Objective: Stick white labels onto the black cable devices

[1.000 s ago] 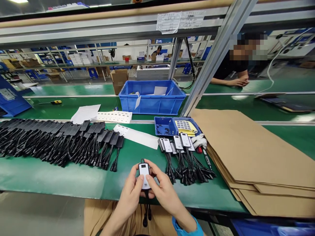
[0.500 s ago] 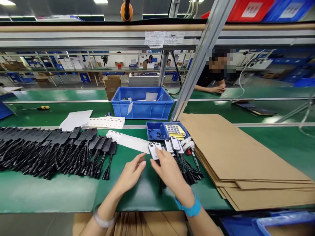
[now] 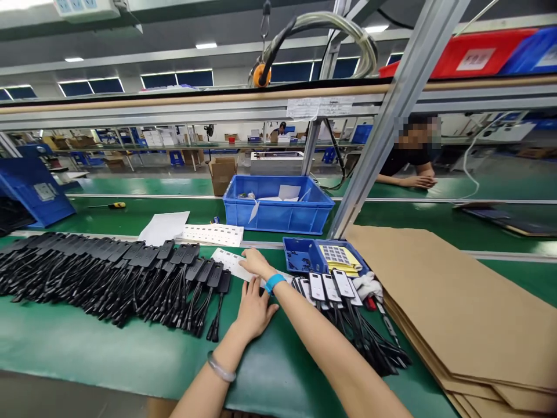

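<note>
My right hand reaches across to a white label sheet on the green bench, its fingers curled on the sheet's edge; I cannot tell if it grips it. A blue band is on that wrist. My left hand lies flat and open on the bench just below it, next to the end of a long row of black cabled modules. To the right lies a small row of cabled modules with white labelled faces.
A small blue parts tray with a yellow sheet sits behind the labelled modules. A big blue bin, loose label sheets, a stack of brown cardboard at right, a slanted metal post. Another person leans on the far bench.
The white-faced module I held in both hands has been set down with the labelled row. My right hand has moved left to the label sheet; my left hand now rests flat.
</note>
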### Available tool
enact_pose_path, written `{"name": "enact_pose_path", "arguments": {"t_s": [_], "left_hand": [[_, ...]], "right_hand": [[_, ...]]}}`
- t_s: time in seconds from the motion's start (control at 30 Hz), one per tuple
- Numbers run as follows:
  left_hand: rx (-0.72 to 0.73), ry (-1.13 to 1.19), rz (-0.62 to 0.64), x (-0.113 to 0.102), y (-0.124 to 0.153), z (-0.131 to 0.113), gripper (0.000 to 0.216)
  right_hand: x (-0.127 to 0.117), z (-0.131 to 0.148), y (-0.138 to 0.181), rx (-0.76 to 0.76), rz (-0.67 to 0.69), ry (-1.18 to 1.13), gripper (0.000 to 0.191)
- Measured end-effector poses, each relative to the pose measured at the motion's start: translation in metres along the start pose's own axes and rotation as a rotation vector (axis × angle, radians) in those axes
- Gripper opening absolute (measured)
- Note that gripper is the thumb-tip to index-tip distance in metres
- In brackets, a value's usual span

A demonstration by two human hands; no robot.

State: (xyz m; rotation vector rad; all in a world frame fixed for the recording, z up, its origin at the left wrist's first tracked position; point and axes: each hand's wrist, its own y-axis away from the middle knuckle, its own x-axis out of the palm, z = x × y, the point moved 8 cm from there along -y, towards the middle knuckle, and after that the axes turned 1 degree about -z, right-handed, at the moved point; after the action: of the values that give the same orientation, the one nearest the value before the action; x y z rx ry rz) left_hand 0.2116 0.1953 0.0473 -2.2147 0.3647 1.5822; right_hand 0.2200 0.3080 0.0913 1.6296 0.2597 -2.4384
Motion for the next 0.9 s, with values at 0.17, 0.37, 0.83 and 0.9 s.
{"name": "enact_pose_path", "arguments": {"t_s": [0.17, 0.37, 0.83, 0.9], "left_hand": [[0.014, -0.017, 0.022, 0.005, -0.001, 0.005, 0.050], [0.034, 0.004, 0.063, 0.006, -0.001, 0.003, 0.051], [-0.194, -0.114, -0.136, -0.024, 0.005, 0.021, 0.059], [-0.330, -0.166, -0.198, -0.040, 0.014, 0.034, 0.055]], "right_hand": [[0.025, 0.000, -0.026, 0.096, -0.041, -0.041, 0.024], [0.026, 0.006, -0.018, 0.023, -0.149, -0.117, 0.014], [-0.085, 0.008, 0.075, -0.138, -0.674, -0.693, 0.021], [-0.094, 0.000, 0.099, -0.135, -0.691, -0.754, 0.020]]}}
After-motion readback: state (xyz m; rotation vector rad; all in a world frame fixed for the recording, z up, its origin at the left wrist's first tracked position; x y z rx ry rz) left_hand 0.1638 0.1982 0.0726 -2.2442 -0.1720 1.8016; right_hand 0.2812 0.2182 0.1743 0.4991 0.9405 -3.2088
